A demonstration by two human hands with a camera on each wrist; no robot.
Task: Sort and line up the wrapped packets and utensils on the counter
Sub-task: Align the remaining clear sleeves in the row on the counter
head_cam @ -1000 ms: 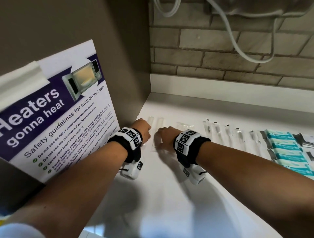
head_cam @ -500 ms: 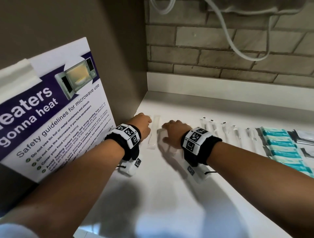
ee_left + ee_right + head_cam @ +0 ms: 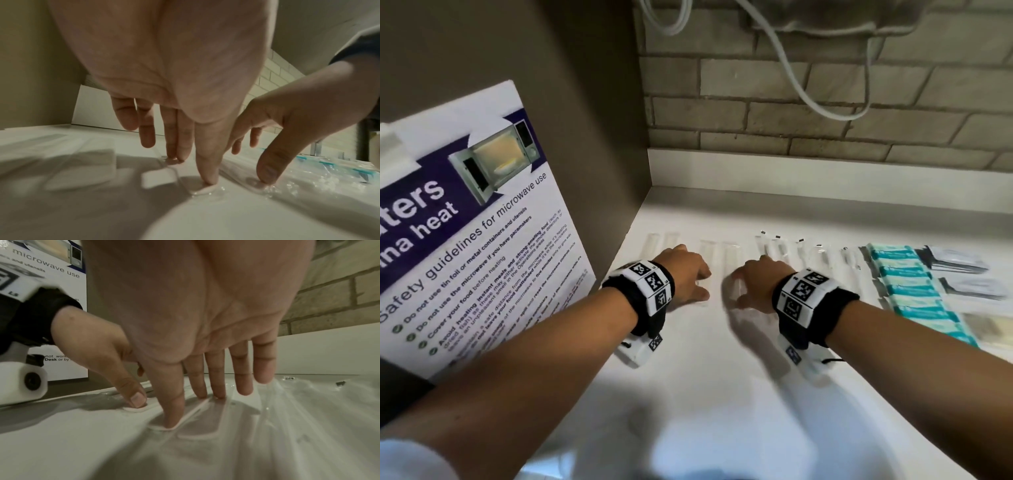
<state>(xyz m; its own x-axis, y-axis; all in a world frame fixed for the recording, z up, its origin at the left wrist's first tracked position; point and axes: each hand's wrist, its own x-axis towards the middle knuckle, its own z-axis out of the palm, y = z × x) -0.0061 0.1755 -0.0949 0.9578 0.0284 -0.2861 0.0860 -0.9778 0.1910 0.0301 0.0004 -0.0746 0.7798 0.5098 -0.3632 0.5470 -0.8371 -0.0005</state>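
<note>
Several clear-wrapped white utensils (image 3: pixel 729 255) lie side by side in a row on the white counter (image 3: pixel 722 394). My left hand (image 3: pixel 688 277) presses straight fingers down on one wrapped utensil (image 3: pixel 203 190), thumb on its near end. My right hand (image 3: pixel 753 284) lies just to the right, with its thumb on the end of another wrapped utensil (image 3: pixel 164 428) and its other fingers flat on the wrappers beyond. Neither hand grips anything. Further right lie a row of teal packets (image 3: pixel 907 284) and grey packets (image 3: pixel 959 263).
A brown side wall with a microwave safety poster (image 3: pixel 469 240) closes the left side, close to my left wrist. A brick back wall (image 3: pixel 825 113) with a hanging white cable (image 3: pixel 808 96) stands behind the counter.
Both hands have shifted a little to the right along the row and back toward me, still pressing on wrapped utensils. Two wrapped utensils now show to the left of my left hand.
</note>
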